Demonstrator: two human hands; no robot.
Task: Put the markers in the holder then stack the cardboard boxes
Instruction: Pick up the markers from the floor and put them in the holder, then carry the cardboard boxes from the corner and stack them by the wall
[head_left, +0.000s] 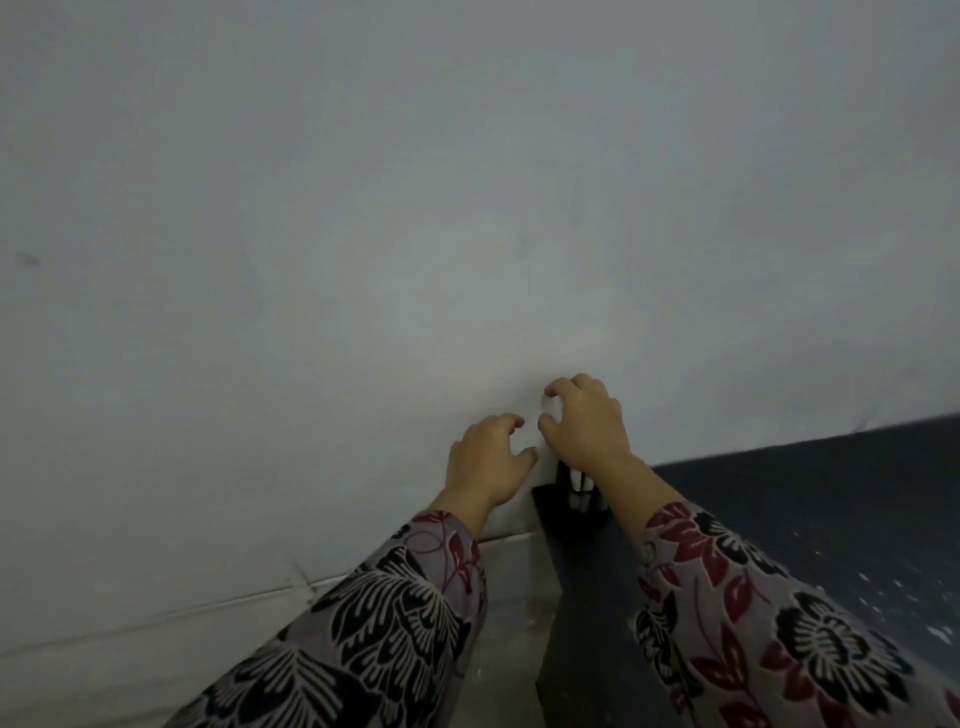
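Note:
A black holder (558, 506) stands at the near corner of a dark table, close to the wall. A dark marker (563, 474) and a pale one (581, 491) stick up inside it, partly hidden by my right wrist. My right hand (587, 423) hovers just above the holder, fingers curled and thumb apart, with nothing visible in it. Just left of the holder, my left hand (488, 460) is raised in front of the wall, its fingers loosely curled and empty. No cardboard boxes are in view.
A plain grey-white wall (415, 208) fills most of the view. The dark table top (831, 499), flecked with white specks, runs along the right. A pale floor strip (519, 587) lies between the wall's base and the table's edge.

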